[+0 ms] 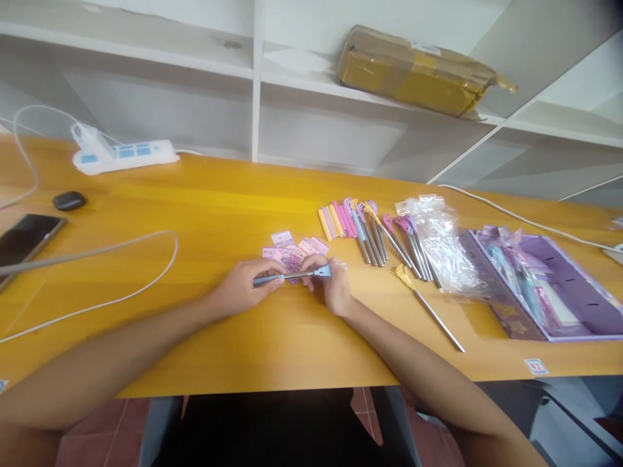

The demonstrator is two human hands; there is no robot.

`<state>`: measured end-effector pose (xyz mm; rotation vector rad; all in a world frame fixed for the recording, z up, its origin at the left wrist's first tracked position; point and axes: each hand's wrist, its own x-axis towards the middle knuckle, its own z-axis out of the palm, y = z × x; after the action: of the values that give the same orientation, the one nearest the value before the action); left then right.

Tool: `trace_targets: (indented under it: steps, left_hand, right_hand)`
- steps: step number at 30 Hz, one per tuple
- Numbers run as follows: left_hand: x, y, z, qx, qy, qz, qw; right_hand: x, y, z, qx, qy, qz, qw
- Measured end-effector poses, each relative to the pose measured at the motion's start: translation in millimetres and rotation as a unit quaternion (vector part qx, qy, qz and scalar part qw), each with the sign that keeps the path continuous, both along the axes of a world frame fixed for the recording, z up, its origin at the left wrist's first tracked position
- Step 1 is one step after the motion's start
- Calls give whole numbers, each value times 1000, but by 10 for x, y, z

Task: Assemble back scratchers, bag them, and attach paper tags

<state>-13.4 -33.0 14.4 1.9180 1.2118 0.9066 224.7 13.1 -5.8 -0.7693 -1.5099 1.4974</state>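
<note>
A back scratcher (296, 275) with a blue grip, a metal rod and a light blue claw head lies between both hands. My left hand (246, 285) is closed around its grip end. At the claw end, my right hand (335, 288) has its fingers wrapped round the head, partly covering it. Small printed pink and purple cards (288, 251) are heaped just beyond my hands. To the right of them, coloured grip sleeves (335, 220) lie in a row beside several metal-rod back scratchers (372, 237) with purple and yellow heads. One yellow-headed back scratcher (433, 311) lies apart, nearer the front edge.
Clear plastic bags (445, 243) are piled beside a purple box (579, 272) holding packaged items. On the left are a power strip (131, 157), a black earbud case (69, 200), a phone (29, 237) and a white cable (146, 292). A taped parcel (413, 71) rests on the shelf.
</note>
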Motion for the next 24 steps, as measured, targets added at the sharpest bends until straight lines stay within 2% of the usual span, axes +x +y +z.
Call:
trace_targets:
  steps: [24]
  left_hand:
    - [3, -8, -9, -5, -21, -14, 1000]
  right_hand:
    - [-84, -81, -14, 20, -15, 29, 999]
